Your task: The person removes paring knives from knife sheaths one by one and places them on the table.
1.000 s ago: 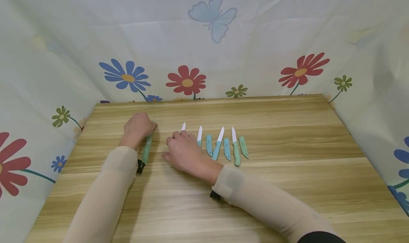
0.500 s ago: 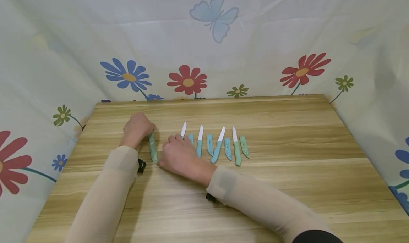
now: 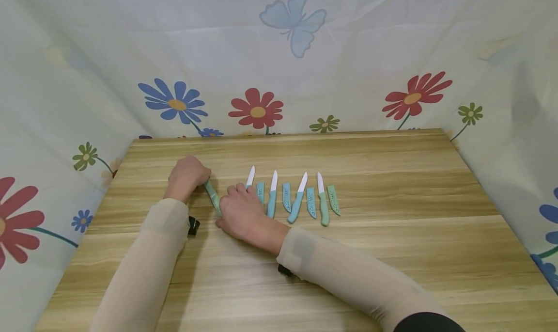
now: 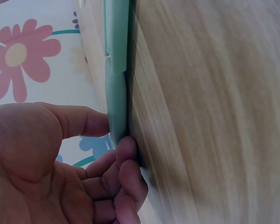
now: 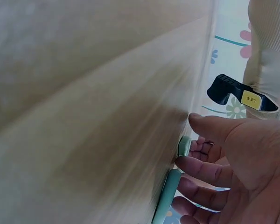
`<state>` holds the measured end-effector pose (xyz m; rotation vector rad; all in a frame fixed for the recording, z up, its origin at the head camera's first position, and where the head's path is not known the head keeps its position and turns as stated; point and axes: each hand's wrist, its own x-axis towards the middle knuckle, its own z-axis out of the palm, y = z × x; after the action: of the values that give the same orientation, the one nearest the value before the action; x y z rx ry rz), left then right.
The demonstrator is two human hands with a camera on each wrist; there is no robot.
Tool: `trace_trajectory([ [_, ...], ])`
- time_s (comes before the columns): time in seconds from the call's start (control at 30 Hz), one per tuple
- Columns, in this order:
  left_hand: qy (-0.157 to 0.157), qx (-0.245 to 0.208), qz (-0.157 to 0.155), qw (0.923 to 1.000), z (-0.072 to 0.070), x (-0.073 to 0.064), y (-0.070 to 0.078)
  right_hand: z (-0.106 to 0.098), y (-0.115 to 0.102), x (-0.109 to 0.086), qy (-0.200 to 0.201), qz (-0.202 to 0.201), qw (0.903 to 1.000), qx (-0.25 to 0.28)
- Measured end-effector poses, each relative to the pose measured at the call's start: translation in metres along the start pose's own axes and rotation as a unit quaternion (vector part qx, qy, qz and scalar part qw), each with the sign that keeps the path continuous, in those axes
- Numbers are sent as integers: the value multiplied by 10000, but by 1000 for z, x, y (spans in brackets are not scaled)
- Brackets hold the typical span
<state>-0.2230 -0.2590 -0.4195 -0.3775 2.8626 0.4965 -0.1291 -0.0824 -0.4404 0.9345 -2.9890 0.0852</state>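
A green paring knife [image 3: 212, 196] in its green sheath [image 4: 117, 32] slants between my two hands at the left of the row. My left hand [image 3: 187, 174] pinches the end of its handle [image 4: 116, 100] between thumb and fingertips. My right hand [image 3: 241, 211] is beside the sheath end, which shows between thumb and index finger in the right wrist view, the fingers loosely extended. Under the right hand lies a blue knife, its white blade [image 3: 250, 175] poking out and its handle [image 5: 167, 198] mostly hidden in the head view.
To the right, blue knives [image 3: 296, 203] and a green knife [image 3: 323, 206] alternate with empty sheaths, blue [image 3: 286, 197] and green [image 3: 333, 199], on the wooden table [image 3: 392, 254]. A flower-print curtain [image 3: 348, 55] surrounds the table's back and sides.
The near end of the sheathed knife has swung to the right, up to my right hand. That hand has shifted a little left, uncovering more of a blue sheath. My left hand stays nearly in place.
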Motion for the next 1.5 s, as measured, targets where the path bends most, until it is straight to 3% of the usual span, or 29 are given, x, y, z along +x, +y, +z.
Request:
trace_trajectory([
  [0.73,-57,-18,-25,10000,-3,-6,1,2,-3,4,124,149,9994,-279],
  [1.1,-26,-196,-238,9995,-3,-3,-2,1,0,4,216,343,9991,-125],
  [1.33,83,-256,39,9996,-11,-8,0,-6,11,1,403,495,9978,152],
  [1.5,79,-745,100,9971,-16,-12,3,-12,21,-1,541,614,9965,145],
])
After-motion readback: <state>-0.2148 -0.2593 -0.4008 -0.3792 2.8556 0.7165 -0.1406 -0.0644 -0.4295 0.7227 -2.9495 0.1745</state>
